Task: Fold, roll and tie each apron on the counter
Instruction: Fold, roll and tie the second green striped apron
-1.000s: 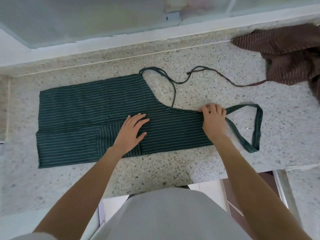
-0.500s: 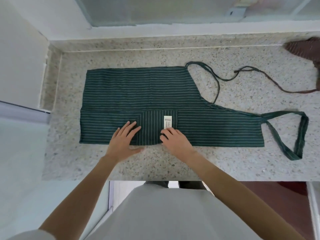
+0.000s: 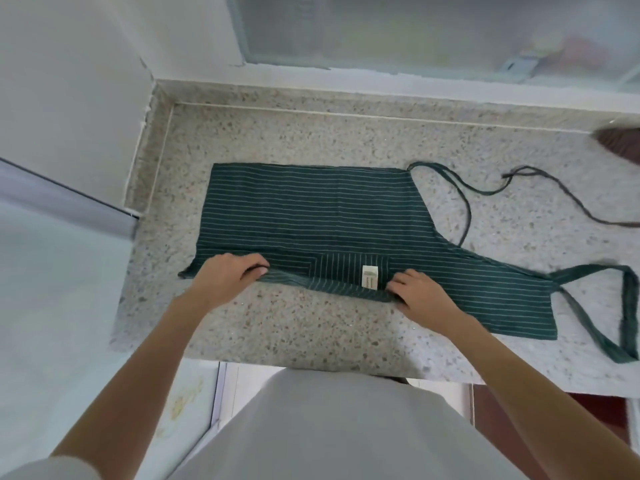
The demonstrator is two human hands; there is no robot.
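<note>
A dark green striped apron lies folded lengthwise on the speckled counter, its bib end to the right. My left hand grips the near edge at the left and lifts it off the counter. My right hand pinches the same near edge just right of a small beige label. The edge between my hands is turned up and over. The neck loop trails at the far right, and a thin green tie curls behind the bib.
A brown striped apron shows at the right edge, its brown tie running across the counter. A white wall bounds the left, a frosted window the back. The counter's front edge is close to my body.
Both hands went from lying flat on the apron to gripping its near edge and raising it. My left hand shifted left. The view has swung left.
</note>
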